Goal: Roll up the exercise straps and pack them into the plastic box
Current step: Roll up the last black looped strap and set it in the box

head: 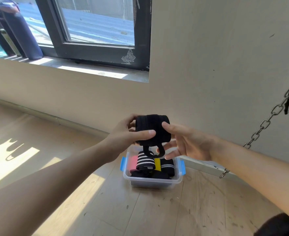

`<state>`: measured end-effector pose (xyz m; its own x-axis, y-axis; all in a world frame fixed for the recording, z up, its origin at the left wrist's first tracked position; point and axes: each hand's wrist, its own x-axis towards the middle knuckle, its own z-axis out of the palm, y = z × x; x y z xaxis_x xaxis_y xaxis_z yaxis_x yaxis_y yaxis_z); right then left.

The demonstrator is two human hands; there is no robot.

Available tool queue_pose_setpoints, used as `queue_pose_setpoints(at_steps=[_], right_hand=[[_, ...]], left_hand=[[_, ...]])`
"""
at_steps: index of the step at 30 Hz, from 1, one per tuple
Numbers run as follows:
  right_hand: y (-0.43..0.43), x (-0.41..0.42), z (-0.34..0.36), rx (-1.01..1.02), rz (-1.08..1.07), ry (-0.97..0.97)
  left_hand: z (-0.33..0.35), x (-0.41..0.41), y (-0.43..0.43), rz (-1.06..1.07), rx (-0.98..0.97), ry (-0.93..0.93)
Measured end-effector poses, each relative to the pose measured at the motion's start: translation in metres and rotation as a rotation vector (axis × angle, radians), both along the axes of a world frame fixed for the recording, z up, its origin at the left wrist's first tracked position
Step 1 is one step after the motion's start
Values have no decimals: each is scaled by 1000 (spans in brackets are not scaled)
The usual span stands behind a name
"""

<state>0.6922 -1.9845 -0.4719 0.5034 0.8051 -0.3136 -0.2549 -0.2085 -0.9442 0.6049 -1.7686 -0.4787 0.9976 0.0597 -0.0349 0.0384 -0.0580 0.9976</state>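
At the far left, a dark-framed window (92, 23) is set in the wall, and sunlight is thrown across the wooden floor (157, 210).

Toward the middle, the left hand (123, 137) is closed around a black strap (154, 126). The thumb is laid across its front and the fingers are curled behind its left end. The strap is wound into a thick roll and is held in the air directly above the plastic box (177, 180), not touching it. A short loop (160, 151) hangs from the underside of the roll, down toward the box.

The box stands on the floor near the wall with its lid off and its blue clips folded out. A pink roll (132, 161), a black-and-white striped roll (144, 160), a yellow piece (157, 164) and other dark rolls are packed closely inside.

The right hand (188, 143) is loosely open: its thumb is pressed against the right end of the roll and its fingers are spread, nearly straight, beneath it. At the far right a metal chain (266, 121) hangs clear of everything.

The rolling of this strap appears to be finished, so the packing step is judged to be in hand. For the next move, the roll would have to be kept squeezed so that it does not unwind, and the loose loop tucked in. It would then need to be lowered into whatever gap is left among the rolls, which looks tight.
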Motion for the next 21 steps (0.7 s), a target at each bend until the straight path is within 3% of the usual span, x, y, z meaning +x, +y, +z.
queue_pose_setpoints(at_steps=[5,14,21], right_hand=[[1,1,-7,41,-82,-19],[-3,12,-20,18,-227,-109],[4,9,-51,27,-406,19]], left_hand=[[-6,1,2,-67,126,7],[-13,-1,-5,-50,22,256],[-41,27,-18,176,-60,300]])
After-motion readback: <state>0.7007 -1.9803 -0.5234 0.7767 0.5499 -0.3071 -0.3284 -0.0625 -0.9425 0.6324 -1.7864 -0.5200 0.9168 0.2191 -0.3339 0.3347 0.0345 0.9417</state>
